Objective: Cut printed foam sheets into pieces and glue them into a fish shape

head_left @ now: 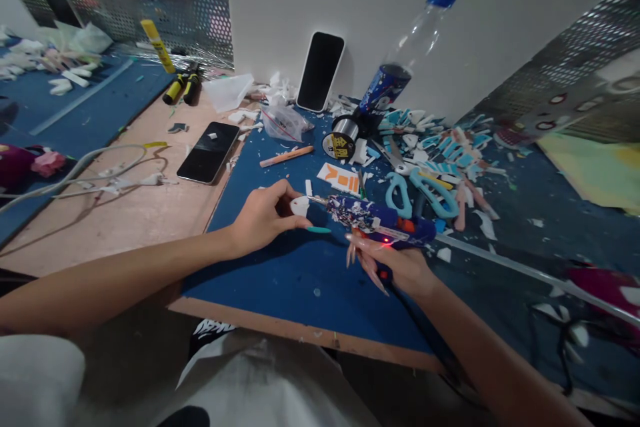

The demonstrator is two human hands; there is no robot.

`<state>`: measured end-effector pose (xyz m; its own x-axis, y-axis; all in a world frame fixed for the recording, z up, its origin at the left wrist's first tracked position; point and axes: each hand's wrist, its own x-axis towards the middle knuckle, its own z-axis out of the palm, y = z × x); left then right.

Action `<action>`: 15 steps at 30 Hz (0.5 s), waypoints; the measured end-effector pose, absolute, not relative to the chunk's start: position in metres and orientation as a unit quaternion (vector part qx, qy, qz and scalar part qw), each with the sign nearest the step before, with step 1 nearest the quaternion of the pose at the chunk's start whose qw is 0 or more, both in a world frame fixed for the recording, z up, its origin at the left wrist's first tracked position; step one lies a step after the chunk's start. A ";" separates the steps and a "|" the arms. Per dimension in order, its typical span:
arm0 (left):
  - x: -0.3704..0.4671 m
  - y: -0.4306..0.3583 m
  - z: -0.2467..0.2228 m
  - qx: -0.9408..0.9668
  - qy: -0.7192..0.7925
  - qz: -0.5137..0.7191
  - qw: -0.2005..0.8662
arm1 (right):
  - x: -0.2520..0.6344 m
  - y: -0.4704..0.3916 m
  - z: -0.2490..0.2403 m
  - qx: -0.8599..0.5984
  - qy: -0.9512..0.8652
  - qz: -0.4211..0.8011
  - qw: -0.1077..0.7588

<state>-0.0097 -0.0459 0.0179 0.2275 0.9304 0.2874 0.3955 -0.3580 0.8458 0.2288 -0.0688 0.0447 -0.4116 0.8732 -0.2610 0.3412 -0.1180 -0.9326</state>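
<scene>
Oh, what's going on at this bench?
A person is working with both bare hands over a blue work surface. The left hand pinches a small white piece, while the right hand grips a dark blue glue gun with a lit red light. The gun's metal tip is right by the piece; whether they touch is hard to tell. Behind, a white-edged phone with a dark screen leans against the pale wall.

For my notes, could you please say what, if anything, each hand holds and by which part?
The right hand holds a glue gun by its handle; the left hand, a white piece by its edge.
</scene>
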 end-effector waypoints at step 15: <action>-0.010 -0.045 0.017 0.712 0.471 0.411 0.321 | 0.227 -0.064 0.047 -0.543 -0.623 0.522 0.212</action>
<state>-0.0099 -0.0454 0.0168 0.2194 0.9340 0.2818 0.4061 -0.3501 0.8441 0.2270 -0.0644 0.0474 -0.3210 0.8978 -0.3015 0.4548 -0.1331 -0.8806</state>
